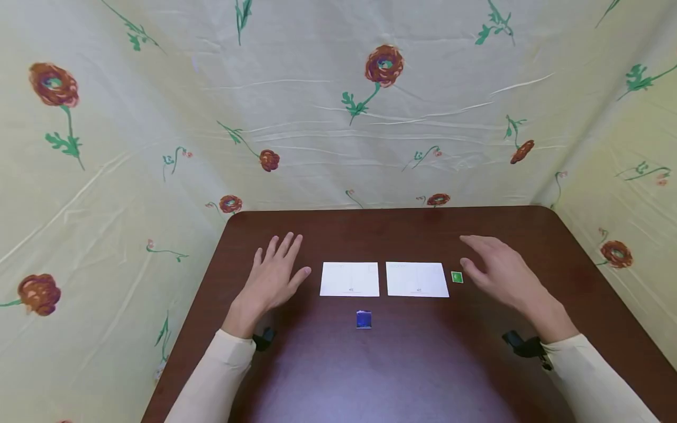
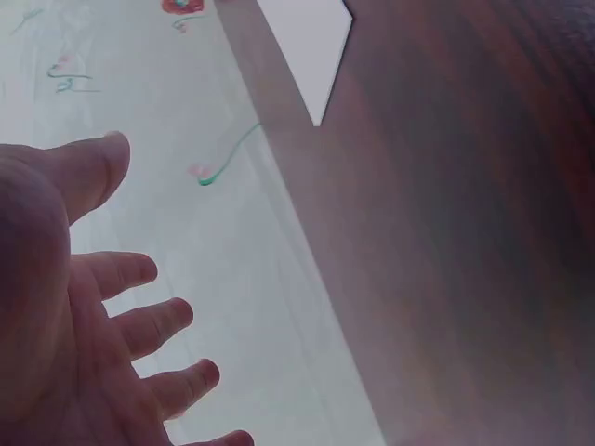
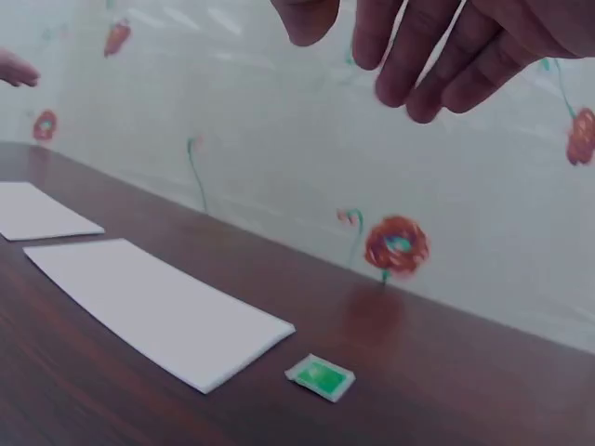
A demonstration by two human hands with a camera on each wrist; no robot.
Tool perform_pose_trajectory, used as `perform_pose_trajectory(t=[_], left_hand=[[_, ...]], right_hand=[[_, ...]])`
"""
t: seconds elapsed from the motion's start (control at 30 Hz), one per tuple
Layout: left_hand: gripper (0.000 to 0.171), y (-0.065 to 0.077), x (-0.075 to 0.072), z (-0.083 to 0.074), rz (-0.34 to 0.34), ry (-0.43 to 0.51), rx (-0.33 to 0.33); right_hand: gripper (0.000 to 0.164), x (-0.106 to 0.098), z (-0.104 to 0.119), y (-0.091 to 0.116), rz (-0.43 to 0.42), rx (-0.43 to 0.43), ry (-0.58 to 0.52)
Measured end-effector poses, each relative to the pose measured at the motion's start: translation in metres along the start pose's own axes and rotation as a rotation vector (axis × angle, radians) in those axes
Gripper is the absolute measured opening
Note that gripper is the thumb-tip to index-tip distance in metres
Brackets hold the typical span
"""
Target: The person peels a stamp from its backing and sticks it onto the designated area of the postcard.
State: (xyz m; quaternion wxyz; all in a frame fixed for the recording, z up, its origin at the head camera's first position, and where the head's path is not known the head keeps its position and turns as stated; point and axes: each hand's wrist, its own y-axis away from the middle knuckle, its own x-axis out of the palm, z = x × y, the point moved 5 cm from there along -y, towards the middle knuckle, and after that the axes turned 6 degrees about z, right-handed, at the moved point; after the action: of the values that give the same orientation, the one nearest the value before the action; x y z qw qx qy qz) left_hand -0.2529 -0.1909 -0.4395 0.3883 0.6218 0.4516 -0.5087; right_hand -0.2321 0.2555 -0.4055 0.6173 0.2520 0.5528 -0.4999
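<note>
Two white cards (image 1: 349, 279) lie side by side on the table, with faint print like postcard backs; the right card (image 1: 417, 279) also shows in the right wrist view. Just right of it is a small green square with a white border (image 1: 457, 277), stamp-like. A shiny dark blue square (image 1: 364, 319) lies nearer, below the left card. My left hand (image 1: 272, 279) hovers left of the cards, fingers straight and spread, holding nothing. Beyond the green square my right hand (image 1: 505, 276) is raised, fingers relaxed and together, thumb apart; it holds nothing.
The brown wooden table (image 1: 412, 376) has rounded far corners. Pale flowered sheeting (image 1: 317, 117) hangs behind it and along both sides. Each wrist carries a dark camera mount, such as the right mount (image 1: 523, 345) by the sleeve.
</note>
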Motion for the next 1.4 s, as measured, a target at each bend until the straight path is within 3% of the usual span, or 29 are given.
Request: perform_pose_trajectory(t=[0.27,0.73,0.97,1.4], left_hand=[[0.081,-0.001,-0.013,-0.009,-0.022,-0.025,0.046],[0.077,-0.007,-0.018,-0.024,-0.022,-0.041,0.099],[0.075,-0.010,-0.011,-0.030,-0.037,-0.052,0.124],[0.072,-0.016,0.005,-0.033,0.008,-0.032,0.142]], right_hand=[[0.031,-0.011,0.029,-0.007,-0.046,-0.096,0.008],[0.032,-0.003,0.067,-0.016,-0.019,-0.217,0.001],[0.036,0.010,0.081,-0.017,-0.013,-0.237,-0.019],[0.040,0.040,0.104,-0.018,0.046,-0.245,-0.051]])
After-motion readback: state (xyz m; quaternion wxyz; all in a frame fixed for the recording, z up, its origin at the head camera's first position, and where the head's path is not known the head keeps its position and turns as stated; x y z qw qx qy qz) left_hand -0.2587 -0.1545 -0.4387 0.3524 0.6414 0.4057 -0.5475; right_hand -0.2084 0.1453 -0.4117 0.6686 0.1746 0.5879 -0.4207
